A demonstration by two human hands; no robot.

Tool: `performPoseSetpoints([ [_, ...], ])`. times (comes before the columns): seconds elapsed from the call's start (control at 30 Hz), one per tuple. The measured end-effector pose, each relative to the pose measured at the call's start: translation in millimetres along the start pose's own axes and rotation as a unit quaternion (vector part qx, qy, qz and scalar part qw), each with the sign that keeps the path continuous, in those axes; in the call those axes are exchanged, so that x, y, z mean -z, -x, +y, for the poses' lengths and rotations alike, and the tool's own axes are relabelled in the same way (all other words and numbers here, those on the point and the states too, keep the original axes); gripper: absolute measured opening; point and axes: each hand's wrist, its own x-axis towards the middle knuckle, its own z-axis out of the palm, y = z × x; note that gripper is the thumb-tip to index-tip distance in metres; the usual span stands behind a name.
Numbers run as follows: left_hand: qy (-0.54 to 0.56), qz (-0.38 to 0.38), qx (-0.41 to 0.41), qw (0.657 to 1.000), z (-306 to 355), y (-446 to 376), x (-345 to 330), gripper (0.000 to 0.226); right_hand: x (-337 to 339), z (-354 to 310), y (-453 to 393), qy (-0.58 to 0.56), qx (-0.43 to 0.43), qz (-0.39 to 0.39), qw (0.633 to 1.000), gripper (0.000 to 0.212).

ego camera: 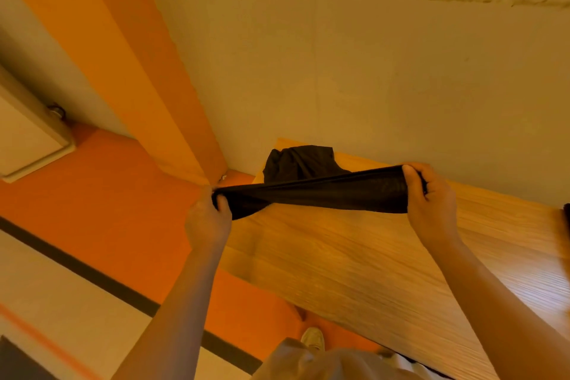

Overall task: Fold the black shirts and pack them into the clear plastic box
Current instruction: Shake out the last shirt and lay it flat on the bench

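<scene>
While stretched above the table (370,256) | black shirt (324,194) clamped in left grip (208,219), right grip (428,194) | second shirt (296,163) heaped behind.

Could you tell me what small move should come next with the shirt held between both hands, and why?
Probably lower the black shirt flat onto the wooden table: the left hand and right hand hold it stretched in mid-air, unfolded.

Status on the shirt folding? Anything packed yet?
Nothing visibly done: no clear box in view. In hand: left hand and right hand each hold a grip on one end of a black shirt, stretched above the wooden table. Left: a second black shirt lies crumpled at the far edge.
</scene>
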Motion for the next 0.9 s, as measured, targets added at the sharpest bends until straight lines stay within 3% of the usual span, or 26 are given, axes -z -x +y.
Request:
performPoseSetpoints([
  [0.17, 0.017, -0.041, -0.022, 0.999, 1, -20, 20, 0.026, 19, -3, -29, -0.008, -0.008, 0.017, 1.000, 0.015],
  [0.33, 0.130, -0.112, -0.040, 0.984, 18, -24, 42, 0.021, 25, 2, -39, 0.041, -0.032, -0.113, 0.992, 0.010],
  [0.47, 0.207, -0.128, -0.036, 0.969, 48, -22, 49, 0.006, 11, -10, -32, -0.014, -0.066, -0.157, 0.985, 0.017],
  [0.53, 0.209, -0.153, -0.072, 0.963, 65, -22, 45, 0.002, -2, -23, -26, -0.037, -0.060, -0.207, 0.976, 0.021],
  [0.7, 0.221, -0.342, -0.199, 0.892, 108, -4, 29, 0.011, -37, -59, -12, -0.057, -0.011, -0.345, 0.937, 0.030],
  [0.77, 0.231, -0.382, -0.197, 0.873, 124, 8, 28, 0.012, -46, -67, -12, -0.064, 0.003, -0.328, 0.943, 0.029],
  [0.9, 0.289, -0.323, -0.168, 0.885, 131, 13, 27, 0.005, -44, -68, -17, -0.075, 0.006, -0.246, 0.966, 0.011],
])
